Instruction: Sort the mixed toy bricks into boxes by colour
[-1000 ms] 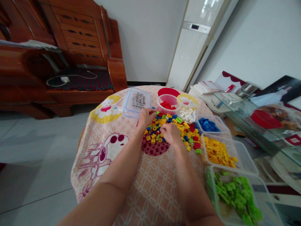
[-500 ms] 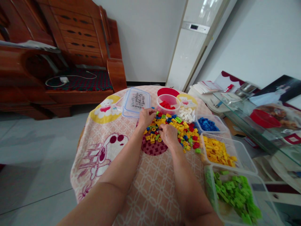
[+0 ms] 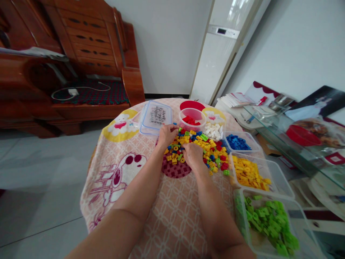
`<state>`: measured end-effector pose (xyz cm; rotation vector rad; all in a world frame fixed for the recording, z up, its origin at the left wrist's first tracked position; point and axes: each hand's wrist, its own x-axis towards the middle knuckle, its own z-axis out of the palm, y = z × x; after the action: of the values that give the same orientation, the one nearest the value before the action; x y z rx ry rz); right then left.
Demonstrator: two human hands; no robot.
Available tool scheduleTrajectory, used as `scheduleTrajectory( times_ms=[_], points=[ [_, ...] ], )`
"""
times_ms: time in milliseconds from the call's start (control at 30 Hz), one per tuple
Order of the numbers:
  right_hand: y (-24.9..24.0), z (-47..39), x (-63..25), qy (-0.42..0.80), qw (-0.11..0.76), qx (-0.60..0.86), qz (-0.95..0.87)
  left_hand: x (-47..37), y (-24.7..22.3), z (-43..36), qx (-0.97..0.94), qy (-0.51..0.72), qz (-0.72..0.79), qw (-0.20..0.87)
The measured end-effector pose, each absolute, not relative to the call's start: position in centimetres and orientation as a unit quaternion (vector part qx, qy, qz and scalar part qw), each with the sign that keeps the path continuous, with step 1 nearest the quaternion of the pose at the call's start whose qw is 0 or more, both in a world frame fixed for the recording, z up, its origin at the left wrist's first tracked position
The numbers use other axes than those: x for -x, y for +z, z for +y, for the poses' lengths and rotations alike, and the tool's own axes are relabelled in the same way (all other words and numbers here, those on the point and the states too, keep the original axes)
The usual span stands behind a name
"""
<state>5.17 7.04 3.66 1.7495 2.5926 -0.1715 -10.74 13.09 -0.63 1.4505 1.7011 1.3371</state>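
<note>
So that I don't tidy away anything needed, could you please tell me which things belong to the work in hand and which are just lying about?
Seemingly in the work: mixed toy pieces; red pieces; round tub; white pieces; blue pieces; yellow pieces; green pieces.

Seemingly just lying about: white plug; stacked papers; red bowl; metal cups.

Bare cloth point(image 3: 172, 212) lies open on the near side; bins point(image 3: 269, 223) block the right, the lidded box point(image 3: 156, 117) the far left.
</note>
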Motion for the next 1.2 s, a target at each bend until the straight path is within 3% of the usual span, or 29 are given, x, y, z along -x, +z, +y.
scheduleTrajectory(
  times_ms=[167,433,567,667,800,933,1200],
  points=[
    [3.2,7.5,-5.7,-0.118,-0.118,-0.564,0.809,10.8,-0.7,13.1,-0.533,0.500,0.628,0.268],
    [1.9,10.5,-9.6,-0.323,-0.542,-0.552,0.545,10.8,-0.8,13.2,-0.529,0.501,0.630,0.267],
    [1.7,11.7,-12.1,-0.304,-0.694,-0.535,0.374,10.8,-0.9,13.2,-0.528,0.505,0.629,0.266],
    [1.6,12.4,-13.9,-0.257,-0.760,-0.526,0.281,10.8,-1.0,13.2,-0.530,0.504,0.628,0.264],
    [1.5,12.7,-15.1,-0.224,-0.775,-0.535,0.253,10.7,-1.1,13.3,-0.526,0.506,0.627,0.273],
    [1.9,12.2,-14.2,-0.259,-0.730,-0.530,0.345,10.7,-1.2,13.4,-0.525,0.504,0.627,0.276],
    [3.1,9.1,-8.7,-0.348,-0.461,-0.516,0.632,10.7,-1.2,13.3,-0.524,0.501,0.630,0.277]
  ],
)
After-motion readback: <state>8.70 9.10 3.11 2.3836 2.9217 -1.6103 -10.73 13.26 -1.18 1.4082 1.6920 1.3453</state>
